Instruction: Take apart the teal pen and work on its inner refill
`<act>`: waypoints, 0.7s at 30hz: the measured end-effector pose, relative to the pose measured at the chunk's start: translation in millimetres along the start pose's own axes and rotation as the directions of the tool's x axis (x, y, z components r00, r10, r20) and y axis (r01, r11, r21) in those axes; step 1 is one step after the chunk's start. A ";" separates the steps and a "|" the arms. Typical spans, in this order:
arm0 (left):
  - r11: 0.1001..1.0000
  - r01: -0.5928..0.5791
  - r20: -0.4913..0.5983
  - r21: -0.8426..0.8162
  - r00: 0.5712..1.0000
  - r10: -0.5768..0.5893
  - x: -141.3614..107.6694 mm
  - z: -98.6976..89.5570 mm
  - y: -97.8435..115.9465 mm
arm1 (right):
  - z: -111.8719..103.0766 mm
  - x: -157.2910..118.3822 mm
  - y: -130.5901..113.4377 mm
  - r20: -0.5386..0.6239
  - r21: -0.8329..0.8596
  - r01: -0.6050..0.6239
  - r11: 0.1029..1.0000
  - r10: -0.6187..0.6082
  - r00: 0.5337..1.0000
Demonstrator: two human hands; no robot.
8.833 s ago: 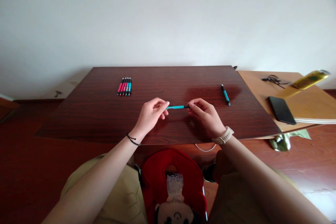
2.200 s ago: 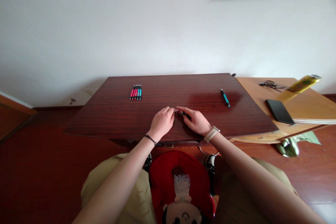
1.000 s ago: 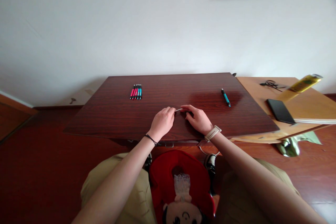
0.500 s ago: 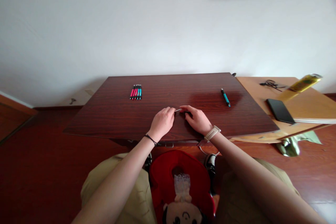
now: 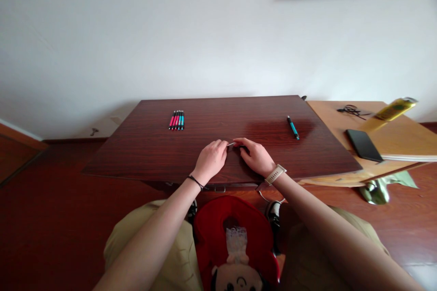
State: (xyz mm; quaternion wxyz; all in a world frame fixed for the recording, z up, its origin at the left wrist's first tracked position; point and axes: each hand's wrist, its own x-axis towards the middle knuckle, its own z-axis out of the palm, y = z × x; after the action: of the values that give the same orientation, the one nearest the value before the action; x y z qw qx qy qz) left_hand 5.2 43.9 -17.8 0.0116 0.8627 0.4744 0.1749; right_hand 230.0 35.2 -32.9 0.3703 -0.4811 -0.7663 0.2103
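I see my two hands close together near the front edge of a dark wood bench (image 5: pixel 153 154). My left hand (image 5: pixel 211 160) and right hand (image 5: pixel 256 157) each have their grip closed on one end of a thin pen part (image 5: pixel 235 145), held just above the bench between them. A row of pens (image 5: pixel 176 119) lies far left. A lone teal pen (image 5: pixel 292 127) lies far right.

A single head-worn camera looks forward and down from close above the lap, with the dark table (image 5: pixel 153 154) mid-frame and wall filling the upper half.
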 end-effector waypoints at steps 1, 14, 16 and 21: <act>1.000 0.000 -0.002 0.000 1.000 0.000 0.0 0.1 0.0 | 0.2 0.1 0.3 0.000 -0.002 0.002 1.000 -0.002 1.000; 1.000 -0.010 0.001 0.005 1.000 0.010 0.4 0.2 -0.8 | 1.9 -0.1 3.6 -0.004 -0.020 0.030 0.999 -0.030 1.000; 1.000 -0.011 0.000 0.004 1.000 0.011 0.3 0.1 -0.7 | 1.9 -0.2 3.5 -0.007 -0.021 0.033 0.999 -0.033 0.999; 1.000 -0.014 -0.003 0.003 1.000 0.014 0.2 0.0 -0.2 | 2.0 -0.6 2.5 -0.010 -0.025 0.036 0.999 -0.036 0.999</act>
State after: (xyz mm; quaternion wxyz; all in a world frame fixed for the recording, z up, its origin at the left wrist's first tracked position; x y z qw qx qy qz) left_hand 5.2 44.1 -17.8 0.0084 0.8657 0.4687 0.1756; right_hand 230.0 35.9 -36.1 0.3720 -0.4729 -0.7755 0.1913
